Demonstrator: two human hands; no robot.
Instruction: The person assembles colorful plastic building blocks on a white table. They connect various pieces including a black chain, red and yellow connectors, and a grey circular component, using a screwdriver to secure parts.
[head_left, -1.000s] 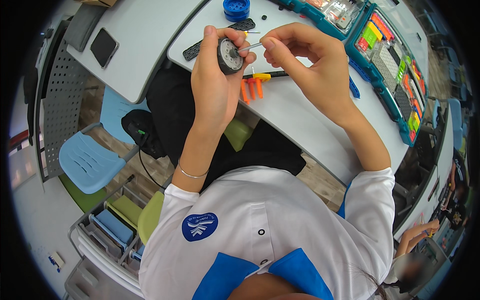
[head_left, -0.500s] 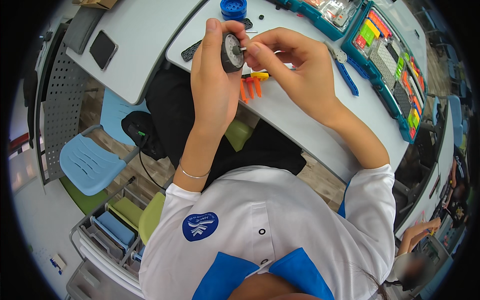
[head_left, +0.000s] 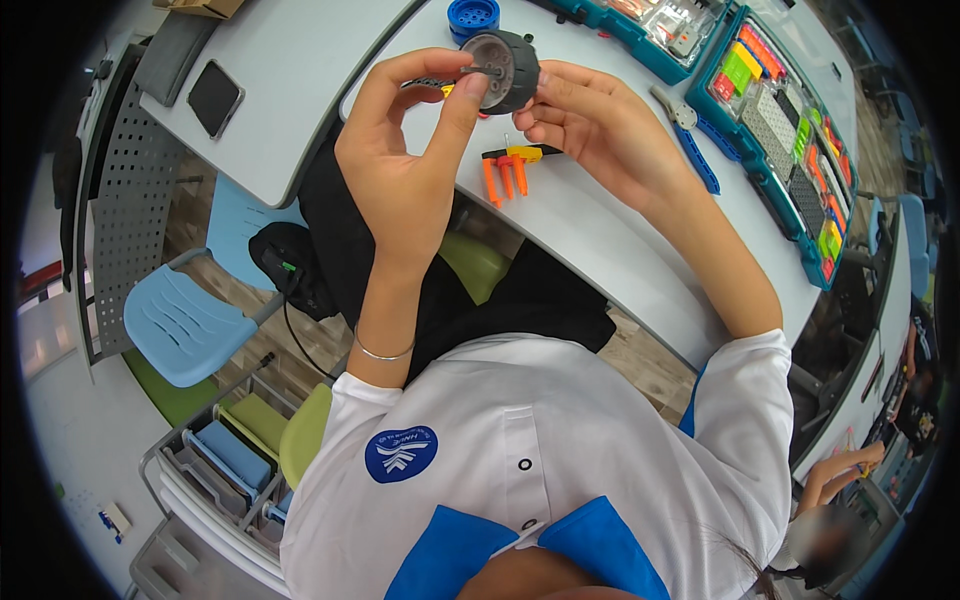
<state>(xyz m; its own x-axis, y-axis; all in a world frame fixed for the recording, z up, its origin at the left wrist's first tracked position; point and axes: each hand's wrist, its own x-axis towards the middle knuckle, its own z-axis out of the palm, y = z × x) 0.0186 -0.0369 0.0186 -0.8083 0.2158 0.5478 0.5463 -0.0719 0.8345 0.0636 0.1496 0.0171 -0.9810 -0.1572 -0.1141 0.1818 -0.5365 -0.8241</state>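
Observation:
A toy wheel [head_left: 517, 72] with a dark tyre and grey hub is held up over the table's near edge. A thin dark axle [head_left: 486, 71] sticks out of the hub on its left side. My left hand [head_left: 405, 165] is closed, thumb and index finger pinching this axle. On the other side, my right hand [head_left: 612, 125] has its fingertips bent against the tyre, partly hidden behind it. Below the hands lies a small assembly of orange, red and yellow pieces [head_left: 512, 165] with a black part.
Blue wheel hubs [head_left: 472, 18] stand at the far edge. Blue-handled pliers [head_left: 690, 135] lie to the right, beside an open teal case [head_left: 800, 220] of colourful building parts. A phone [head_left: 215, 98] rests on the left table. Another person [head_left: 835, 475] sits at far right.
The wheel has turned and moved a little up and right, its hub and axle now facing left. My left hand shifted from the tyre to the axle; my right hand went from axle to tyre.

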